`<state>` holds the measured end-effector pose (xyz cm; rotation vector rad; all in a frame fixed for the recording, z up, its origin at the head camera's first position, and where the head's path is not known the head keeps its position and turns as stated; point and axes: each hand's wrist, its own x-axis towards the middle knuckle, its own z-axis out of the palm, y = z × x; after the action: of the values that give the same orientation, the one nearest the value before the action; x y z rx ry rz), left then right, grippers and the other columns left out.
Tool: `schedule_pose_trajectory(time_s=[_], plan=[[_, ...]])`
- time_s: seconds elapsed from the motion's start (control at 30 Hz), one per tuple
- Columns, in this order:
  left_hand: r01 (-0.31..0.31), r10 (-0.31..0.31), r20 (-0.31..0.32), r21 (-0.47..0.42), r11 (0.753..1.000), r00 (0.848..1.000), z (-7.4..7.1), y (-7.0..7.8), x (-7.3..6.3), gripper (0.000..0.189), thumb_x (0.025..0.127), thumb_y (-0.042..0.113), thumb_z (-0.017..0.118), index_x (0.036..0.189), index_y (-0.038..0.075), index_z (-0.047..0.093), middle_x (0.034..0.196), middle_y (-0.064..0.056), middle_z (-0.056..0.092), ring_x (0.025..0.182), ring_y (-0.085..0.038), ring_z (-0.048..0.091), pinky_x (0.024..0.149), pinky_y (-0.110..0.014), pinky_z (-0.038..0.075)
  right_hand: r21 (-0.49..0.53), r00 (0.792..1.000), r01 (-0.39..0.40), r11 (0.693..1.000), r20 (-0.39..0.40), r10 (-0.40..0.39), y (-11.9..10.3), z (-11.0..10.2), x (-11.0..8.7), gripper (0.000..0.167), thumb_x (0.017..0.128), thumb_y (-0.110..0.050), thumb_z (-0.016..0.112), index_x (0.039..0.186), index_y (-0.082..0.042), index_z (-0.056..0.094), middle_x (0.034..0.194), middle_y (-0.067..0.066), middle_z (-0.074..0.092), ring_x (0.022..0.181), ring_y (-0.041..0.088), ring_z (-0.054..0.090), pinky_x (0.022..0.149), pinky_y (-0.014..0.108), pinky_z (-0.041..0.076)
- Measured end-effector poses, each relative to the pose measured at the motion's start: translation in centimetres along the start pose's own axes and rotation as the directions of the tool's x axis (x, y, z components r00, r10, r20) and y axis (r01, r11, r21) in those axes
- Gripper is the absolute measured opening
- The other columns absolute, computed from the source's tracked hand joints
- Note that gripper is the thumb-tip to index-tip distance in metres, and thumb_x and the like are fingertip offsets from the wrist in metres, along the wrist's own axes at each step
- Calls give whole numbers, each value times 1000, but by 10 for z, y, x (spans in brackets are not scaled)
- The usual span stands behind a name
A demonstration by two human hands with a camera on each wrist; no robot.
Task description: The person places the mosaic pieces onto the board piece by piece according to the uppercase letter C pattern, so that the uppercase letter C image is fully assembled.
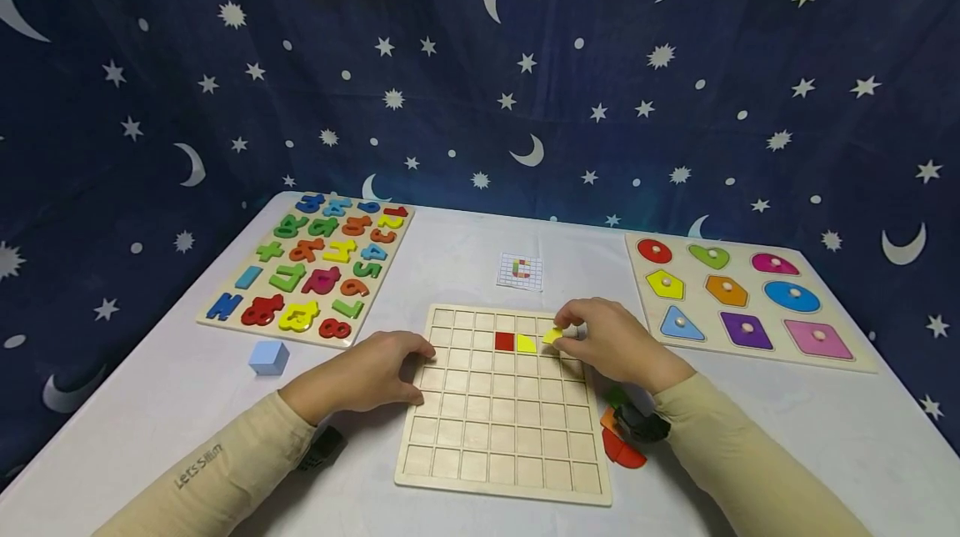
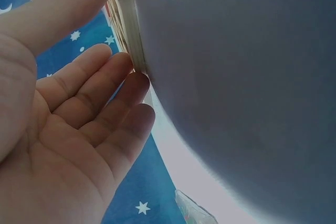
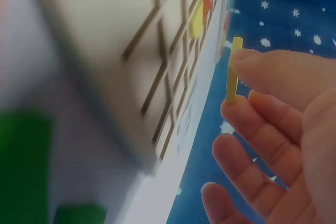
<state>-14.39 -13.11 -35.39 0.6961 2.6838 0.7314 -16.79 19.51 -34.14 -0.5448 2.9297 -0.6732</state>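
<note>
My right hand (image 1: 618,345) pinches a thin yellow piece (image 1: 552,336) between thumb and fingertips, over the upper right of a wooden grid board (image 1: 476,435). In the right wrist view the yellow piece (image 3: 231,85) shows edge-on, and the other fingers are loosely bent. A red square (image 1: 505,342) and a yellow piece with one curved side (image 1: 527,343) lie side by side in the board's second row. My left hand (image 1: 375,374) rests at the board's left edge, thumb and fingertips against its side (image 2: 128,24), fingers mostly straight.
A number puzzle (image 1: 303,266) lies at the left, with a light blue block (image 1: 268,358) before it. A shape puzzle (image 1: 750,299) with knobs lies at the right. Behind the board is a pattern card (image 1: 520,271). Red, orange and green pieces (image 1: 624,449) lie by the right wrist.
</note>
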Motion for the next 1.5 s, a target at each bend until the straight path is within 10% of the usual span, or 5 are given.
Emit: schedule_pose_trajectory(time_s=[1.5], plan=[[-4,4,3,-19,1000,1000,1,-3,2,48,75,11,89,117,4,67,118,-6,65,117,-26,57,105,-45,43,-40,981,173,984,94,-169,-58,42,50,16,88,-21,78,99,-14,69,87,-7,65,81,12,58,77,33,50]])
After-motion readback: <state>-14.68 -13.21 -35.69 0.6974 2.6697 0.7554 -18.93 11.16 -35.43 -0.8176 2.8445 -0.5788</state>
